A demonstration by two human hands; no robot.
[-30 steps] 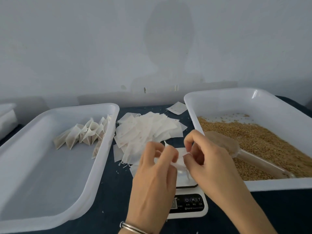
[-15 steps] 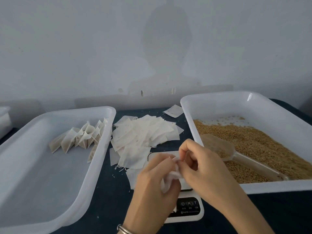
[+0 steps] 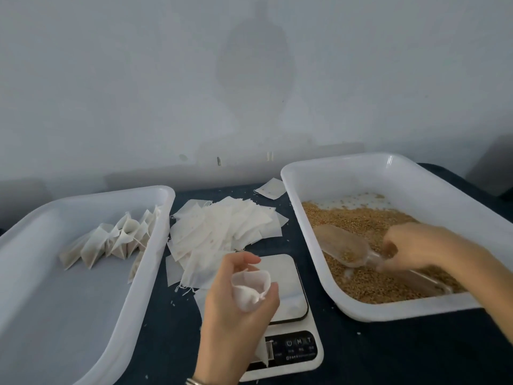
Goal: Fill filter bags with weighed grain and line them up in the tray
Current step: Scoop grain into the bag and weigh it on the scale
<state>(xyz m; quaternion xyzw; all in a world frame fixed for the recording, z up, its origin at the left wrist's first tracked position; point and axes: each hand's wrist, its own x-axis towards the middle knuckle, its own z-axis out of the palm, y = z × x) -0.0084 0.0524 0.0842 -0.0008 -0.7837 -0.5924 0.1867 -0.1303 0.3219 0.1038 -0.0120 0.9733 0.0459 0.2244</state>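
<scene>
I watched the left hand (image 3: 238,295) hold an empty filter bag (image 3: 251,287) open-mouthed above the scale (image 3: 286,307), near centre of the counter (image 3: 388,351). The right hand (image 3: 410,248) gripped the scoop (image 3: 344,248) (part-loaded) in the grain (image 3: 369,223) of the right tray (image 3: 416,307). Filled bags (image 3: 111,240) stood in the left tray (image 3: 83,329).

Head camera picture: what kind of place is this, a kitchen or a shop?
Probably a small packing workbench, not clearly either. A tray of loose grain with a scoop, a digital scale, and filled filter bags lined up suggest hand-packing.
</scene>
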